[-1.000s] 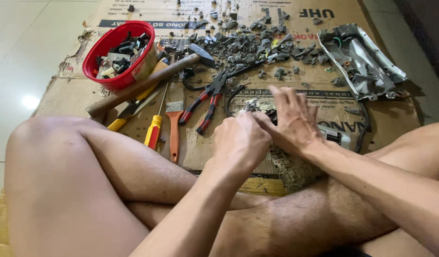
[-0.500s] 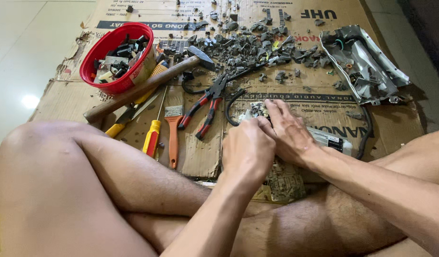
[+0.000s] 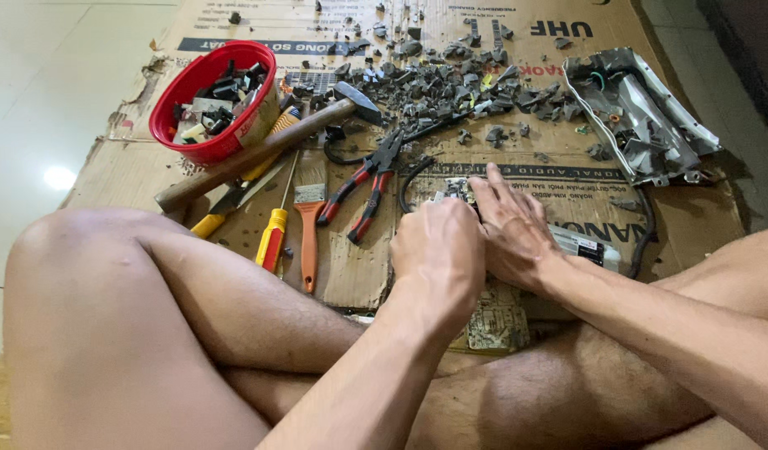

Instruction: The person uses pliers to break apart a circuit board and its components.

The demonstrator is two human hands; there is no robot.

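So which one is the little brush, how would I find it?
Start at the red bowl on the cardboard. Follow the long wooden hammer down towards the legs, to the tools lying side by side. The brush lies between the yellow screwdriver and red-handled pliers: orange handle, flat pale bristles.

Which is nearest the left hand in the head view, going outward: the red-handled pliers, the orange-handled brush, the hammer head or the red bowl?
From the left hand:
1. Red-handled pliers, just to its left on the cardboard.
2. Orange-handled brush, further left, beside the yellow screwdriver.
3. Hammer head, up and to the left, near the dark scraps.
4. Red bowl, far upper left.
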